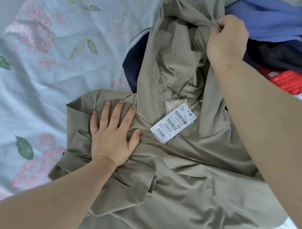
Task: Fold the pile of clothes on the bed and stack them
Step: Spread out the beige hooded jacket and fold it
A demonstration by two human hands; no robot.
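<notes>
The khaki hooded jacket lies rumpled on the floral bedsheet. The left hand presses flat on its near shoulder, fingers spread. A price tag rests at its collar. At the hood's far edge, the right hand pinches the fabric. Beyond the jacket lies the pile of clothes.

Your left hand lies flat just left of the middle of the frame, palm down, fingers straight and spread, pressing on the khaki jacket. Its bare forearm comes in from the lower left corner. Your right hand sits in the upper right, fingers curled, pinching a fold of the jacket. Its forearm runs diagonally down to the right edge.
</notes>
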